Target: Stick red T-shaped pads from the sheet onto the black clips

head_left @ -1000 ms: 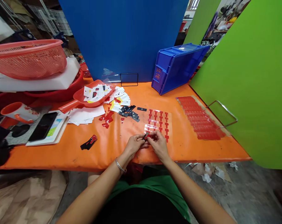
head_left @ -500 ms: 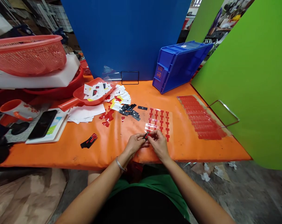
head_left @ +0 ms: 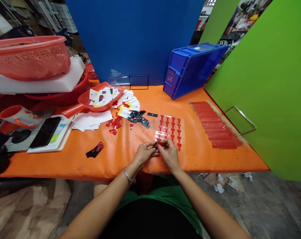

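My left hand (head_left: 143, 154) pinches a small flat black piece (head_left: 154, 145) just above the table's front edge. The fingers of my right hand (head_left: 170, 155) are closed on a red sticker (head_left: 159, 143) against that piece; fingertips partly cover both. Right behind my hands lies a clear sheet with rows of red T-shaped stickers (head_left: 172, 131). A heap of black pieces (head_left: 140, 119) is farther back, with a single black piece (head_left: 152, 115) to its right. To the left, a few black pieces bearing red stickers (head_left: 95, 150) overlap one another.
Red scraps (head_left: 114, 124) lie left of the black heap. A red dustpan (head_left: 82, 98) holds white cards. A phone (head_left: 45, 132) and a mug (head_left: 20, 117) stand at the left. Another red sheet (head_left: 212, 124) and a tilted blue crate (head_left: 175, 74) are at the right.
Both hands stay in the same place, still closed together on the black piece and the red sticker. Only the camera view has shifted slightly.
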Demonstrator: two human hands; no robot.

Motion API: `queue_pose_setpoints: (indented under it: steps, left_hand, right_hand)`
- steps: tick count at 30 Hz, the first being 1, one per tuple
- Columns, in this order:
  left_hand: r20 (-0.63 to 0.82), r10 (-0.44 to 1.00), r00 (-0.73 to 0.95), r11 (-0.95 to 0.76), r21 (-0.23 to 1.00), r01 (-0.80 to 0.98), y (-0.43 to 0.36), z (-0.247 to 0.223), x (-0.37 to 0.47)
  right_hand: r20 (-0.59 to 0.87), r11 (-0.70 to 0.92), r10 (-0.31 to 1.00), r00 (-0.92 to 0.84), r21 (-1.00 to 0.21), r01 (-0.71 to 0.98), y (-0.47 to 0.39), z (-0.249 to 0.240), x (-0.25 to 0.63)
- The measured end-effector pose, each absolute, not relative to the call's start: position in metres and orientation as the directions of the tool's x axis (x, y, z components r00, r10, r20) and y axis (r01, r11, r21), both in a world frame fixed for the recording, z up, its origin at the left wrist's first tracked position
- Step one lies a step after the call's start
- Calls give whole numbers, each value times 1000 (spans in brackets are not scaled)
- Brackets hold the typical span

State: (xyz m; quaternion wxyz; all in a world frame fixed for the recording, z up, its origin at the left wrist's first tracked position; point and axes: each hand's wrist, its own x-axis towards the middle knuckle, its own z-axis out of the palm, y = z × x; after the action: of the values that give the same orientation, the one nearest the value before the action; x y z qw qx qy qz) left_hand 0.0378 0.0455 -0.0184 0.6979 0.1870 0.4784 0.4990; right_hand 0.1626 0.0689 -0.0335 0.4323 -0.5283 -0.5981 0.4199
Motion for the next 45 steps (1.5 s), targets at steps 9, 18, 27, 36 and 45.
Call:
queue_pose_setpoints:
  steps: [9, 18, 27, 36, 45]
  left_hand:
    - [-487, 872, -43, 402, 764, -505, 45, -21, 44]
    - [-491, 867, -85, 388, 773, -501, 45, -20, 49]
    - [-520, 851, -74, 417, 754, -507, 46, -13, 48]
    - [-520, 852, -64, 422, 753, -505, 45, -13, 47]
    - [-500, 865, -37, 410, 748, -521, 43, -9, 45]
  right_hand:
    - [94, 108, 993, -65, -961, 257, 66, -36, 161]
    - [306, 307, 949, -69, -862, 404, 62, -27, 164]
    - [283, 287, 956, -74, -861, 420, 74, -29, 167]
    - [246, 251, 967, -67, -870, 424, 75, -28, 166]
    - [86, 73, 996, 23, -938, 338, 80, -33, 169]
